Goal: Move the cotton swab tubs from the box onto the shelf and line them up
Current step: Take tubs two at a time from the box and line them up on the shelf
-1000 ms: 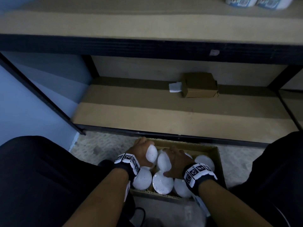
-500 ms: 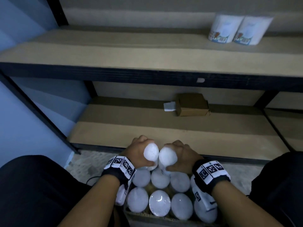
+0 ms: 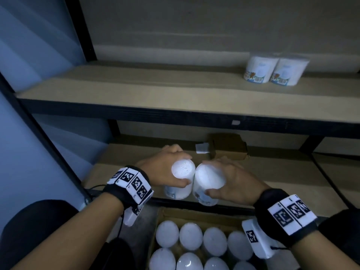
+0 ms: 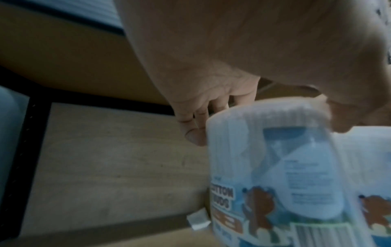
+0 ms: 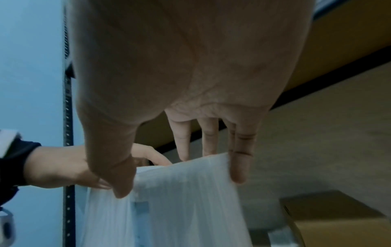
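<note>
My left hand [image 3: 165, 172] grips a white cotton swab tub [image 3: 182, 170] round its top, and my right hand [image 3: 228, 178] grips a second tub [image 3: 209, 177] the same way. Both tubs hang side by side, touching, above the cardboard box [image 3: 194, 213], in front of the lower shelf. In the left wrist view the left tub [image 4: 275, 167] shows its blue label with a bear; in the right wrist view the thumb and fingers [image 5: 241, 167] clamp the other tub [image 5: 180, 200]. Several more tubs [image 3: 191, 238] stand in the box. Two tubs [image 3: 272, 71] stand together on the upper shelf [image 3: 136, 90] at the right.
A small brown carton [image 3: 229, 145] and a white scrap [image 3: 201, 148] lie at the back of the lower shelf [image 3: 292, 176]. A black upright post [image 3: 39, 129] runs along the left by a blue wall. Dark-clothed knees flank the box.
Both hands have lifted their tubs out of the box and up in front of the lower shelf. The head view has tilted up, bringing the upper shelf and its two tubs into sight.
</note>
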`<state>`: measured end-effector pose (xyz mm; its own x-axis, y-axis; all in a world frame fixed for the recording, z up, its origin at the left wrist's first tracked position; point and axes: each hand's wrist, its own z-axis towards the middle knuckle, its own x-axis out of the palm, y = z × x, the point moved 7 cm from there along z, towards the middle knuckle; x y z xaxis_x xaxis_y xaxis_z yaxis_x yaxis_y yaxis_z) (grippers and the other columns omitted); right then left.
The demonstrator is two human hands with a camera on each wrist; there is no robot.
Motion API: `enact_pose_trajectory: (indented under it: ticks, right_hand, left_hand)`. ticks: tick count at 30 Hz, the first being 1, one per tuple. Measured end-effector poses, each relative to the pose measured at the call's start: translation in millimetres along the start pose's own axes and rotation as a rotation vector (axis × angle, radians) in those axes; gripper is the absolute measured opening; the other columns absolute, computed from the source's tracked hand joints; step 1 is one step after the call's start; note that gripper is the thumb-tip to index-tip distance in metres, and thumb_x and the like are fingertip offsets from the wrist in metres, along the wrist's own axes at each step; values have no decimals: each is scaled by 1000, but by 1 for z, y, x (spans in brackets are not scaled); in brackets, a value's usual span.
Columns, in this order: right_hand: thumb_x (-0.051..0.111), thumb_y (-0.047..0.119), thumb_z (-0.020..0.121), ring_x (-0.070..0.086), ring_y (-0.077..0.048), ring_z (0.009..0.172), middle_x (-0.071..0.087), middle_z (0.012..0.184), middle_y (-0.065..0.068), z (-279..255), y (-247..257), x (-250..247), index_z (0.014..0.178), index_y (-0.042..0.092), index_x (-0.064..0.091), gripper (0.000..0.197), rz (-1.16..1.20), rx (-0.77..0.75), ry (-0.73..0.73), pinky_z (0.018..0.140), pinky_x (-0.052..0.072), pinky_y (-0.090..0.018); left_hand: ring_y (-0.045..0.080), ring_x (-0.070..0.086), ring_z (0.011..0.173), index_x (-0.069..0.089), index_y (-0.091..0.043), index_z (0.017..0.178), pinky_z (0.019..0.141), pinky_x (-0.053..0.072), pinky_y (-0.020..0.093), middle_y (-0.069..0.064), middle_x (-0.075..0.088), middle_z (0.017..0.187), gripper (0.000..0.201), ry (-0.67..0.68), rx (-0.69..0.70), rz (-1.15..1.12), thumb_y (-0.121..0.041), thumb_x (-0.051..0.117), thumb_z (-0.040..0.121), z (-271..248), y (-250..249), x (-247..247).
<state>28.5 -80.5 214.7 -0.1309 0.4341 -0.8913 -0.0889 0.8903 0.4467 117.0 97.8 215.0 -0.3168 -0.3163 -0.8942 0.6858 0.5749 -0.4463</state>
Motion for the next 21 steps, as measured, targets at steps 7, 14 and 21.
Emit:
enact_pose_trajectory:
  ticks: [7,14,21]
  right_hand:
    - [68,66,68,42,-4,126,42,133,28,-19,43,-89,138,52,43,75,-21,-156,-199,109,39,-32]
    - [67,66,69,49,-1,122,52,126,24,-35,78,-163,131,47,55,66,-10,-266,-365,104,43,-31]
    - [62,67,71,49,0,120,51,126,24,-22,86,-216,130,52,52,62,-46,-237,-452,103,44,-31]
  left_hand:
    - [2,43,119,51,-42,133,102,43,32,-23,44,123,67,-120,143,93,-63,70,72,-2,-52,-91]
    - [4,51,118,55,-42,129,97,47,35,-23,49,125,65,-205,290,198,-71,65,72,4,-94,-167]
    - [7,55,115,57,-41,130,94,50,35,-21,55,124,59,-290,362,201,-67,66,78,26,-114,-221]
